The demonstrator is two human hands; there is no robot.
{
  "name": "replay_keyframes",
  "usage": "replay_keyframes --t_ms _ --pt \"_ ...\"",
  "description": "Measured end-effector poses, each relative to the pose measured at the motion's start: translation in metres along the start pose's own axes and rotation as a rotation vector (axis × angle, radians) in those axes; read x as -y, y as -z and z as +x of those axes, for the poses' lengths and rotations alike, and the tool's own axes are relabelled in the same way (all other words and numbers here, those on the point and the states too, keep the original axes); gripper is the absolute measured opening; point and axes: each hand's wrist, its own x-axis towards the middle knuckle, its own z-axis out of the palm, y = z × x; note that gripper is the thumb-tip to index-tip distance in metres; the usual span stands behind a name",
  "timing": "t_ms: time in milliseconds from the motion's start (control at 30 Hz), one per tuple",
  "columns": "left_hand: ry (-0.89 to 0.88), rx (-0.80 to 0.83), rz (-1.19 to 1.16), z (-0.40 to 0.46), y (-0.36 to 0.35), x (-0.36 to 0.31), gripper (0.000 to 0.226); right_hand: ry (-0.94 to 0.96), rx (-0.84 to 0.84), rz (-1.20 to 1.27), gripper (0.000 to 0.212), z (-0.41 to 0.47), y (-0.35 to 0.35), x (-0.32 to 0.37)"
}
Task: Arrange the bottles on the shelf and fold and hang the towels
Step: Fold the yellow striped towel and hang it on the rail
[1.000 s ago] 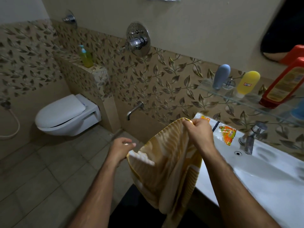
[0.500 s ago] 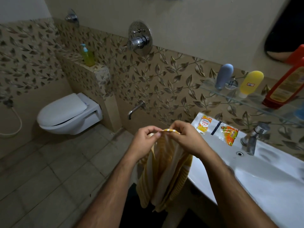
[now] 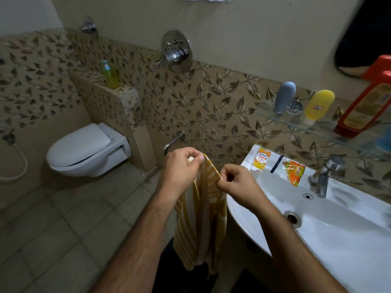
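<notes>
Since half a second ago both hands have drawn slightly apart along the top hem of the yellow striped towel (image 3: 201, 216), which hangs folded below them beside the washbasin (image 3: 349, 240). Left hand (image 3: 179, 168) and right hand (image 3: 237, 185) each pinch that hem. Judging by the thin pinches, a layer could slip free and undo the fold; the lower end may brush the basin's rim.
</notes>
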Motion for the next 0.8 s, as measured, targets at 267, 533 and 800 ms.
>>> replay_keyframes --t_ms 267,533,800 --pt "-0.020 -0.003 0.043 -0.001 0.012 -0.011 0.009 0.111 -0.325 -0.047 0.013 -0.007 -0.014 0.009" --pt "-0.020 -0.100 0.138 -0.001 0.034 -0.020 0.012 -0.144 -0.399 -0.216 0.015 -0.002 -0.008 -0.011" --pt "0.051 -0.131 0.132 0.001 0.052 -0.013 0.010 -0.224 -0.338 -0.334 0.013 0.003 -0.001 -0.023"
